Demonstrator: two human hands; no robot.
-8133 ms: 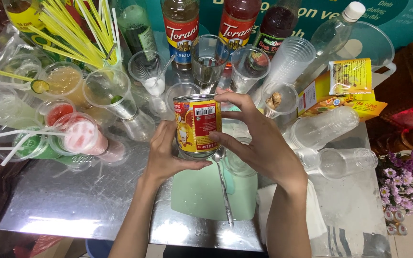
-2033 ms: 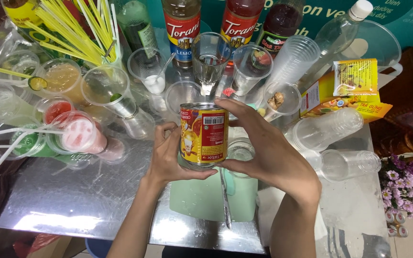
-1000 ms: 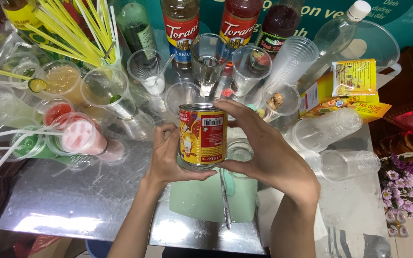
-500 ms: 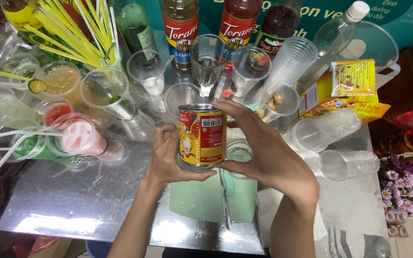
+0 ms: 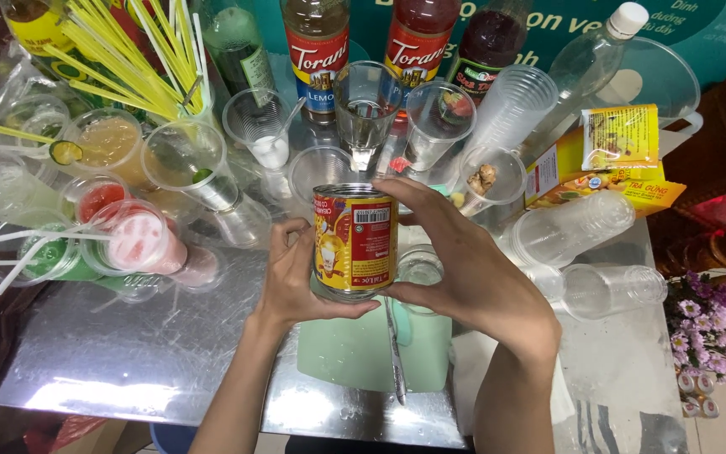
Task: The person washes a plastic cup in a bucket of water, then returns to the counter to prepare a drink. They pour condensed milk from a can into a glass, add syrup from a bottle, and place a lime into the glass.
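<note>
The red-and-yellow tin can (image 5: 353,242) stood upright between the two hands, its long axis vertical, lifted above the metal table (image 5: 128,353). The left hand (image 5: 300,282) cupped its left side and base, fingers closed on it; the right hand (image 5: 464,269) wrapped its right side, forefinger over the top rim. Directly beneath the grip lay a pale green cloth (image 5: 355,353) and a spoon (image 5: 394,353).
</note>
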